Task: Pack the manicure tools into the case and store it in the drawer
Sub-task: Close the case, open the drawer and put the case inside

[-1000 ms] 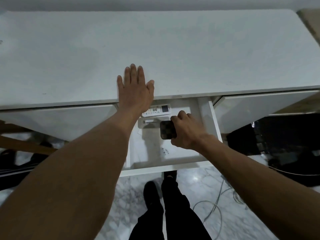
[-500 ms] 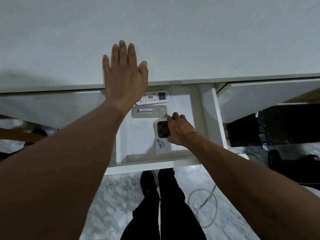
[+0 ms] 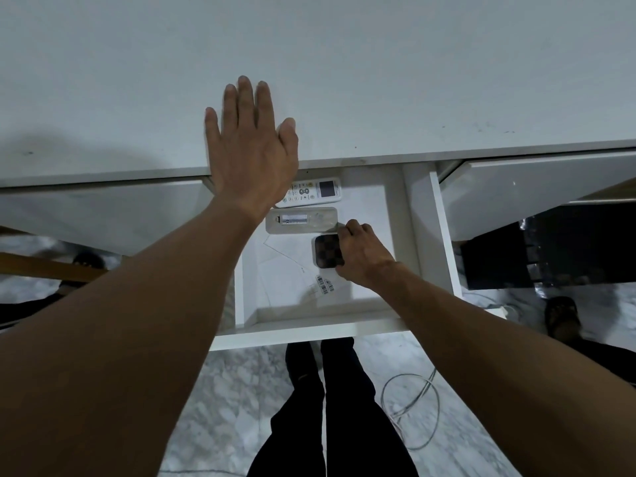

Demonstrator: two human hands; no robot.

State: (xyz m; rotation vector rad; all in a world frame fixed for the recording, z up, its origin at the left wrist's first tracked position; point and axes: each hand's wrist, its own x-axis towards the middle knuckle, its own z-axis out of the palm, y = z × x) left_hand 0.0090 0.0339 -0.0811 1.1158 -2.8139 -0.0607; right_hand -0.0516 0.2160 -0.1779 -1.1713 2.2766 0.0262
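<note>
Step in hand: judged to be the last one, setting the packed case down in the open drawer (image 3: 414, 235), which fills the centre of the frame.
Case: the small dark checkered case (image 3: 327, 251) sits low over the drawer floor, just right of centre; whether it already rests on the floor I cannot tell.
Right hand: the right hand (image 3: 361, 253) is clamped on the case's right edge, fingers curled over it.
Left hand: the left hand (image 3: 253, 146) lies flat and spread on the white tabletop (image 3: 413, 80), upper centre, holding nothing.
Neighbours: a white packaged item (image 3: 303, 220) lies just above the case, near the knuckles; a remote control (image 3: 311, 192) lies beyond it; loose papers (image 3: 292, 270) cover the floor beneath.
Risk, crowding: the knuckles could nudge the packaged item as the grip lets go.
Risk, sliding: the case may skid on the loose papers when the drawer is pushed shut.
Risk, pinching: closing the drawer before the right hand is clear could trap the fingers under the tabletop edge.
</note>
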